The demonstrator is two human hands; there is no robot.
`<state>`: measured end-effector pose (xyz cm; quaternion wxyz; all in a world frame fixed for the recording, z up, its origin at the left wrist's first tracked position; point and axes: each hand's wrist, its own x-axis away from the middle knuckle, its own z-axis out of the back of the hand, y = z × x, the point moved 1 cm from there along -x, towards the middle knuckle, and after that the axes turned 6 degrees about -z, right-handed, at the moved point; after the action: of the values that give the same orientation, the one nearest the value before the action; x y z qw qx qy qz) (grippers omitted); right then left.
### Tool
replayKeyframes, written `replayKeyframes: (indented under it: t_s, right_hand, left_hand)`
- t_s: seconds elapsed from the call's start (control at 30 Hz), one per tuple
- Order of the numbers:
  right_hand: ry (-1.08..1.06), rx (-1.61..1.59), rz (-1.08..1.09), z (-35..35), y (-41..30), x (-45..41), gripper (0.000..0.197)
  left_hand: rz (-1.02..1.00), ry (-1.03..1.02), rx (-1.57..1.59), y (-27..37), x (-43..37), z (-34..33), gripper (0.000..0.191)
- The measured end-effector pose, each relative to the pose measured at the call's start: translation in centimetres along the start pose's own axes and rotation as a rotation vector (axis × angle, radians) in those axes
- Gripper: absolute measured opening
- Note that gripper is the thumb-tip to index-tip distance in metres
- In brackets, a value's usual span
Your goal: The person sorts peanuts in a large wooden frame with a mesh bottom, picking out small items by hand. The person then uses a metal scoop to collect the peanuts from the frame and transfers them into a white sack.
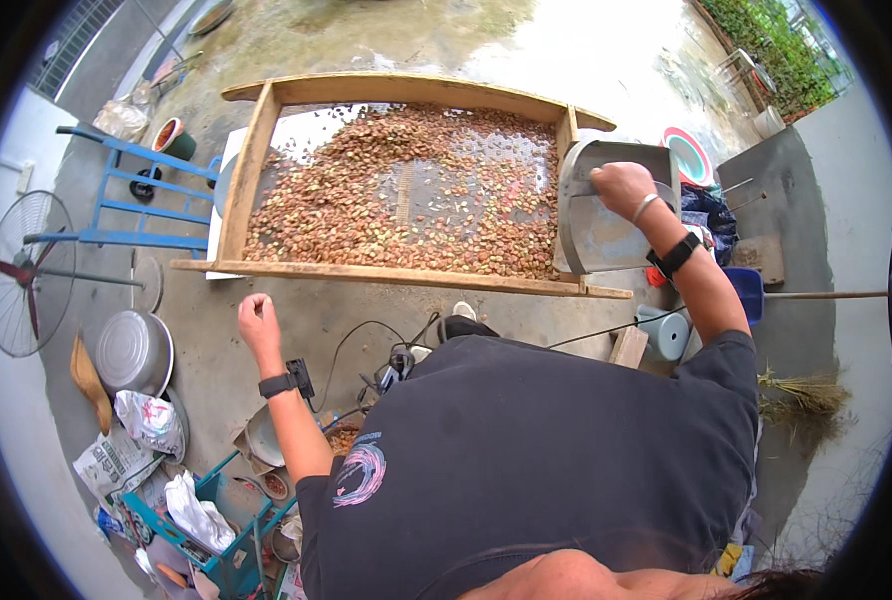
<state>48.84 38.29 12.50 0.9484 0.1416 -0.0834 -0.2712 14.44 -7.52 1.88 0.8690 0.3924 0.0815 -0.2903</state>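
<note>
A wooden-framed mesh sieve [416, 277] spans the space before me, with many reddish-brown and pale-green seeds or beans [341, 202] spread over its mesh. They lie thickest along the left and far sides; bare mesh shows in patches at the middle and right. My right hand [627, 191] is closed around the handle of a grey metal scoop [588, 232], at the sieve's right end. The scoop's rim overlaps the end board. My left hand [260, 319] hangs just nearer than the front rail, its fingers curled together, apart from the wood. Nothing shows in it.
A blue hand truck [146, 238] lies to the left beside a standing fan [30, 274]. Nearer are a metal pot [132, 352] and a teal crate [240, 566]. Black cables [356, 330] trail near my feet. On the right stand a grey-blue bucket [663, 334] and colourful basins [690, 156].
</note>
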Motion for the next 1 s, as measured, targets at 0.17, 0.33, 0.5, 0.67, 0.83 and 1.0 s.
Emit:
replayKeyframes:
  t_s: [0.17, 0.33, 0.5, 0.67, 0.83, 1.0]
  right_hand:
    - [-0.248, 0.168, 0.162, -1.9, -4.7, -4.9, 0.012]
    - [-0.462, 0.187, 0.243, -5.9, -7.9, -7.2, 0.012]
    - [-0.465, 0.088, 0.187, -4.6, -9.6, -6.7, 0.007]
    - [-0.439, 0.034, 0.129, -2.8, -12.9, -7.4, 0.006]
    - [-0.391, -0.029, 0.083, 1.3, -17.6, -10.6, 0.007]
    - [-0.361, -0.114, 0.129, 5.0, -22.1, -13.1, 0.006]
  left_hand:
    - [-0.113, -0.016, -0.115, 1.4, -3.7, -3.9, 0.009]
    - [-0.258, -0.072, -0.295, 0.4, -6.1, -5.1, 0.012]
    - [-0.382, -0.110, -0.380, -0.7, -7.8, -5.9, 0.018]
    - [-0.444, -0.126, -0.362, -2.0, -7.2, -6.8, 0.026]
    - [-0.466, -0.132, -0.333, -2.2, -7.3, -6.8, 0.024]
    - [-0.467, -0.113, -0.280, -2.0, -7.5, -6.8, 0.028]
